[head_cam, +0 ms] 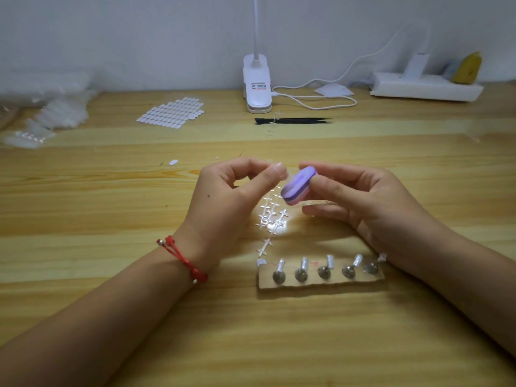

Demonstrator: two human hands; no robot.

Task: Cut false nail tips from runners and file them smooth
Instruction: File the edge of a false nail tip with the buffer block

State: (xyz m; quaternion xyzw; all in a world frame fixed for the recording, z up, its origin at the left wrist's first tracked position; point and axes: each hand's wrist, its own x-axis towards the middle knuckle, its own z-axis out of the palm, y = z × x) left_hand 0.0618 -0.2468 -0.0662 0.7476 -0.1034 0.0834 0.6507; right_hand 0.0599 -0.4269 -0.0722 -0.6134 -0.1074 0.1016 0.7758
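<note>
My right hand (360, 196) grips a small purple and pink buffer block (298, 189) between thumb and fingers, above the wooden table. My left hand (231, 196) pinches a tiny clear nail tip (282, 171) at its fingertips, right against the block's upper edge. Below the hands lies a heap of clear plastic runners (272, 219) with cross-shaped stubs. A sheet of finished white nail tips (171, 113) lies far left of centre, and a single loose tip (173, 162) rests nearer.
A cardboard strip (321, 282) with several metal pins stands near my right wrist. Behind are a white clip lamp (257, 85), its cable, a black strip-shaped tool (293, 120), a white power strip (424, 86), and bags of clear tips (47, 115) at far left.
</note>
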